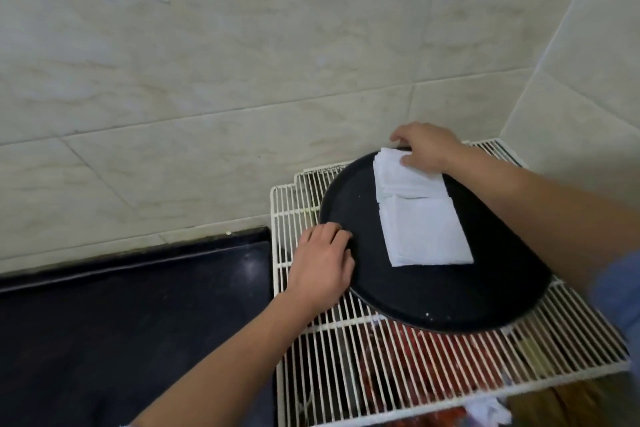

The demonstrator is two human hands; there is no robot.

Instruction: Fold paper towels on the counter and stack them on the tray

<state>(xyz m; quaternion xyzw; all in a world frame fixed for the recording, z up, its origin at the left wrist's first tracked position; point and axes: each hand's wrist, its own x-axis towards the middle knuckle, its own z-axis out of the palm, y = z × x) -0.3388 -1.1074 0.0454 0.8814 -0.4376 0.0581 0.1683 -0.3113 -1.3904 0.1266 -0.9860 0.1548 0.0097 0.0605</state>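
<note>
From my remote seat I see a white wire rack (346,357) in the corner of a pale tiled wall (242,62), with a dark counter (138,305) to its left and red things (408,367), too blurred to name, under the wires. The round black tray (433,295) lies flat on the rack. My left hand (322,263) grasps the tray's left rim, fingers curled over the edge. My right hand (426,149) clasps the far rim, its thumb pressed on the far end of the folded paper towels (422,229) and hiding that end. The towels lie on the tray's right half as two overlapping white piles, forming one strip. Its long axis runs from the far rim toward me, leaning slightly to the near right.
</note>
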